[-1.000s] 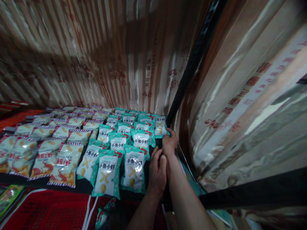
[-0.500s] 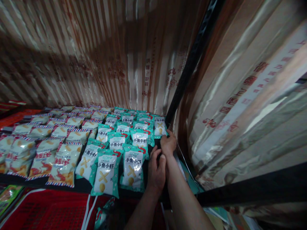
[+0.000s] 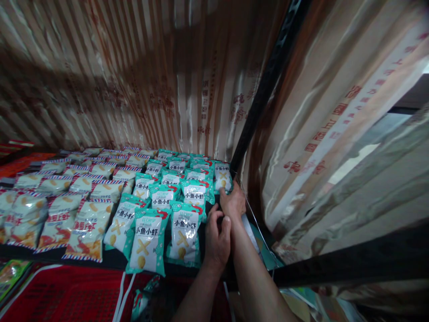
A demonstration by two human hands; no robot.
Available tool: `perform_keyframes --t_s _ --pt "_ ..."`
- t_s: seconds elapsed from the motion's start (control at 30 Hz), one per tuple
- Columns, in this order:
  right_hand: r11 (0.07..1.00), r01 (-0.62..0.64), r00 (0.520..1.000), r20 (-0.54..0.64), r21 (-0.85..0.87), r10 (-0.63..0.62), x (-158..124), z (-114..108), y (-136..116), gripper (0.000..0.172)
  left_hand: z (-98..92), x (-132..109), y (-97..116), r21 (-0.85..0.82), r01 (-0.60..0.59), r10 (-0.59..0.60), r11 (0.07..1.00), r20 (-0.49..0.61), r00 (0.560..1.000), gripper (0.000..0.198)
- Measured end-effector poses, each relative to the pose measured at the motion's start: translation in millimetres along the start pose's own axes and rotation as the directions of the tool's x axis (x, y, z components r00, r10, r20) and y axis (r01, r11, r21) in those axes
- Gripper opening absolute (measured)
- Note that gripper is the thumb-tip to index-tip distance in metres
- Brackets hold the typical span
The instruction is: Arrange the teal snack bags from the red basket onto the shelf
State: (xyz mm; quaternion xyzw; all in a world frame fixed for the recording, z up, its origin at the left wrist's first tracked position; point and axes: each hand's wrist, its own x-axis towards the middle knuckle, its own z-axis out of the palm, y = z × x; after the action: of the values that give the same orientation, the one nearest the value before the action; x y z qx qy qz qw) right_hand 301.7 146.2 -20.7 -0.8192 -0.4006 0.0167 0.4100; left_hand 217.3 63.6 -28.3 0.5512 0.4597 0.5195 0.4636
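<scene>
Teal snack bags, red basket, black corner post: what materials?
Teal snack bags: likely thin plastic film, glossy; bright highlights, puffy shape.
Red basket: probably moulded plastic, finish unclear; lattice of holes, uniform red.
Black corner post: possibly coated metal, fairly dull; straight, apparent holes near the top, but dim light leaves it open.

Glossy plastic snack bags [image 3: 147,246]; matt black metal post [image 3: 258,105]; smooth plastic basket [image 3: 67,297]
</scene>
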Motion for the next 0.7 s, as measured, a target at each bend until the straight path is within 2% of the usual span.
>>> perform_keyframes --t_s 0.5,0.7 --pt "0.999 -0.006 0.998 -0.055 -0.041 0.004 -1.3 7.0 6.1 0.049 2.2 -1.0 -2.8 0.031 -0.032 0.032 0.999 -0.001 0.999 0.018" --pt "0.998 0.055 0.997 -0.055 0.011 -0.054 0.7 9.0 14.5 0.053 4.7 -2.3 -4.4 0.064 -0.069 0.070 0.996 -0.006 0.998 0.014"
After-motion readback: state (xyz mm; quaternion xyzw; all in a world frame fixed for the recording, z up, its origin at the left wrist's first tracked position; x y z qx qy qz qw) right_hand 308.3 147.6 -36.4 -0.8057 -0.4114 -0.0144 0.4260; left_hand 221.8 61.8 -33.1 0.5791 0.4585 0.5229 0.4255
